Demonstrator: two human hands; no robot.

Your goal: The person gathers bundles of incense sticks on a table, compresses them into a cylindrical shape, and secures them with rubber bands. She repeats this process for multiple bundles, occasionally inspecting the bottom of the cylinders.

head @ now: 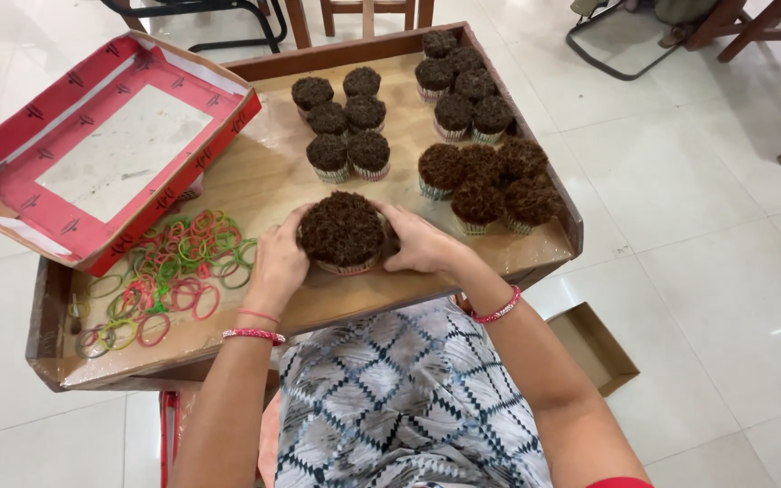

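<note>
Patterned grey-and-white fabric covered the lap of a seated person, nearest the lens, as both bare hands closed around a round bundle of dark brown sticks on a wooden tray. That bundle stood upright near the tray's front edge, its lower part wrapped in a striped paper band. Curled against the bundle's left side, the left hand had its fingers pressed to the dark mass; the right hand gripped the opposite side in the same way, fingers wrapped snugly around it. Red bangles ringed the left wrist, and a red beaded bracelet sat on the right.

Behind the held bundle, three groups of similar bundles stood on the tray: one just behind and right of it, one at the far right corner, one behind and slightly left. Left of the bundle, a loose heap of coloured rubber bands lay on the tray surface. Further left, a shallow red cardboard box lid rested tilted over the tray's left rim. An open brown carton sat on the white tiled floor, right of the tray.
</note>
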